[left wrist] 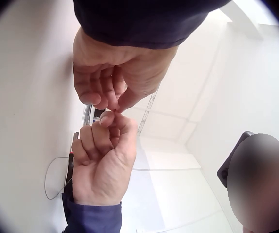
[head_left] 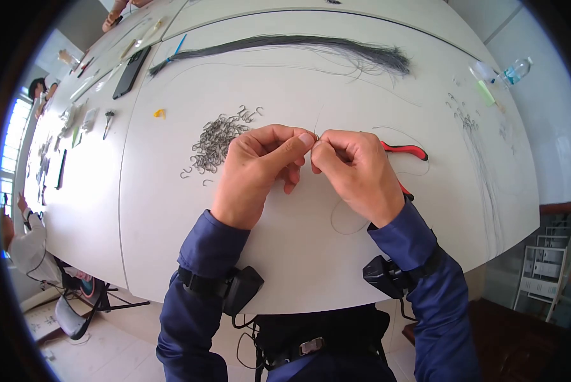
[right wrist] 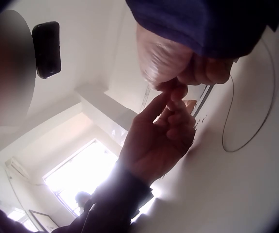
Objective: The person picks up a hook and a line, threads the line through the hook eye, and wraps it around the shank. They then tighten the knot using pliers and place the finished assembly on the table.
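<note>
At the middle of the table, my left hand (head_left: 253,167) and right hand (head_left: 356,167) meet fingertip to fingertip. Thumb and index finger of the left hand pinch a small fish hook (head_left: 316,137), mostly hidden by the fingertips. The right hand, its fingers curled, pinches a thin dark fishing line at the same spot. A loop of this line (head_left: 334,219) hangs out below the right hand. Left of the left hand lies a loose pile of metal fish hooks (head_left: 212,143). Red-handled pliers (head_left: 407,150) lie partly hidden behind the right hand.
A long bundle of dark line (head_left: 279,42) stretches across the back, tied with blue at its left end. Hooks with line attached (head_left: 470,124) lie at the right, near a plastic bottle (head_left: 516,71). A yellow scrap (head_left: 160,113) and a black phone (head_left: 131,73) lie left.
</note>
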Demonstrator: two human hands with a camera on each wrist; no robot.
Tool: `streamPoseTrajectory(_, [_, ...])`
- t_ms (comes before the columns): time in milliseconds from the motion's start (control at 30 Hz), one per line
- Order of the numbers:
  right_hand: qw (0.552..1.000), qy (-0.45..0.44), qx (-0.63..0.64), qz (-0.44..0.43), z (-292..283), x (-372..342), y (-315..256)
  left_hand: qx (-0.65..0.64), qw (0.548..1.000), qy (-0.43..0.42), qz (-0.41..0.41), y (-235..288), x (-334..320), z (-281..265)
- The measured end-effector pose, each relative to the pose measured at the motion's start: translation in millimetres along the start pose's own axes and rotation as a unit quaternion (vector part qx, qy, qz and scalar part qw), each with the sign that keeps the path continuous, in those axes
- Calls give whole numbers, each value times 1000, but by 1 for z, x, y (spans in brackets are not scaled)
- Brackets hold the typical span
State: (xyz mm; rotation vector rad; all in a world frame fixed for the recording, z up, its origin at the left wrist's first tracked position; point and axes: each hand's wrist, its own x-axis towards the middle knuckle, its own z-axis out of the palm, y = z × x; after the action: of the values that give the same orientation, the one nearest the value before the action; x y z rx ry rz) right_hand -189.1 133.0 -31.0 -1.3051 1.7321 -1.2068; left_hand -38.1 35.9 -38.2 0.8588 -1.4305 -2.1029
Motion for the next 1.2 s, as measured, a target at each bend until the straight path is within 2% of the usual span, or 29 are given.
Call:
streamPoseTrajectory(267, [1000, -16, 0, -1, -1, -2, -1, 10, 1000, -20, 5, 4, -2, 3])
streamPoseTrajectory(367, [999, -13, 42, -13, 2, -2, 0, -4, 1000, -9, 2, 3, -2, 6])
streamPoseTrajectory(667, [1000, -22, 12, -15, 2, -5, -7, 3, 1000, 7, 1, 7, -5, 10])
streamPoseTrajectory(767, [1000, -6, -20, 24, -5, -3, -6, 11, 1000, 10, 3, 8, -4, 11])
streamPoseTrajectory(867, [975, 158, -45, -150, -5, 5, 3, 66, 997, 24, 36, 8, -3, 8])
streamPoseTrajectory(1200, [993, 69, 20, -93, -9, 6, 7, 133, 989, 5, 66, 3, -3, 8])
